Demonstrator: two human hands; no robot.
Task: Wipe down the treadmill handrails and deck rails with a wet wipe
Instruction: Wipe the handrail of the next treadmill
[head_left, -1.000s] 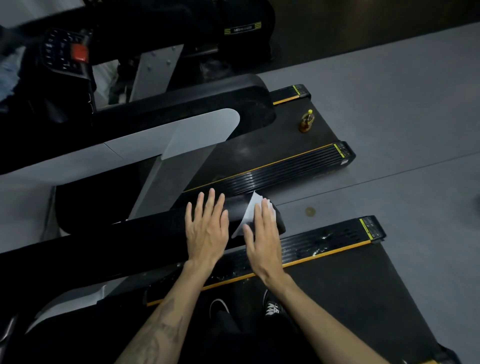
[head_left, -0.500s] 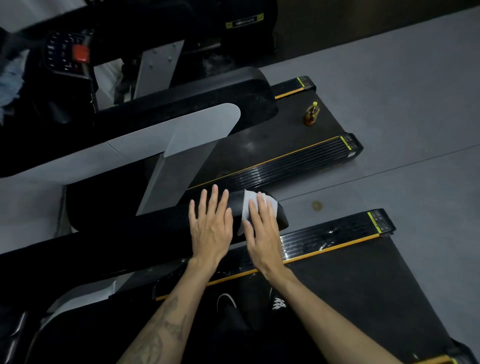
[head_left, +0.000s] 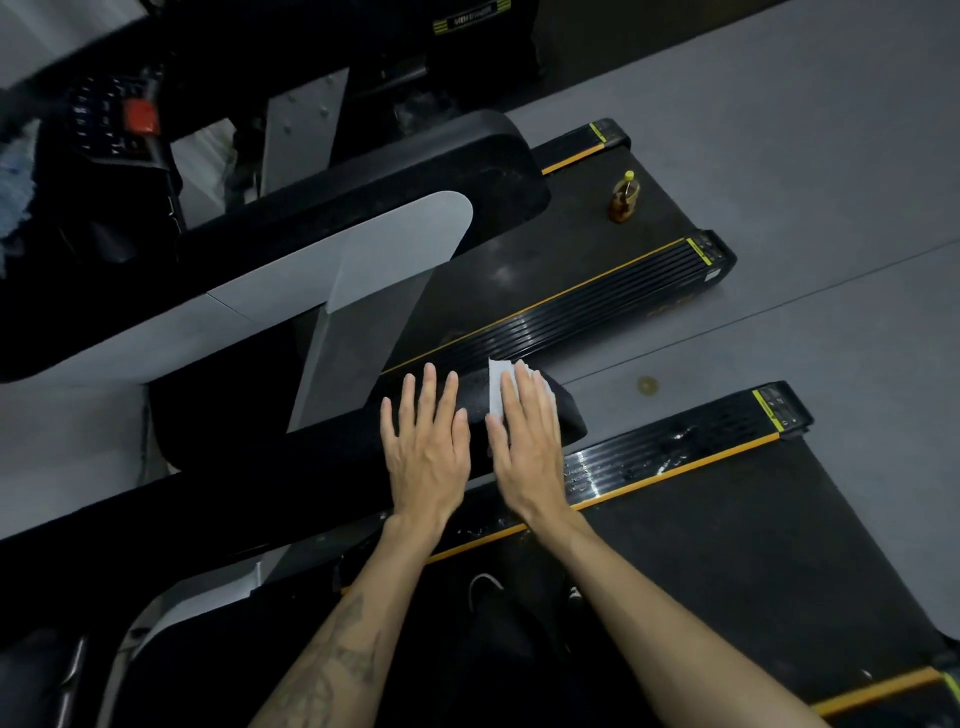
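White wet wipe (head_left: 497, 385), black handrail (head_left: 322, 467) (yellow-striped deck rail (head_left: 670, 462)), grey floor (head_left: 810, 171)

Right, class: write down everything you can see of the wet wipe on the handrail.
The wet wipe is a thin white sheet, looking like soft paper or cloth. It lies flat near the rounded end of the black handrail, mostly hidden beneath the right hand, whose straight fingers press it down. Only a strip along its left edge and one pointed top corner show. The left hand rests beside it, not touching.

Dim, murky indoor light, deep shadows swallowing black surfaces, soft overall focus, wide-angle bending at edges
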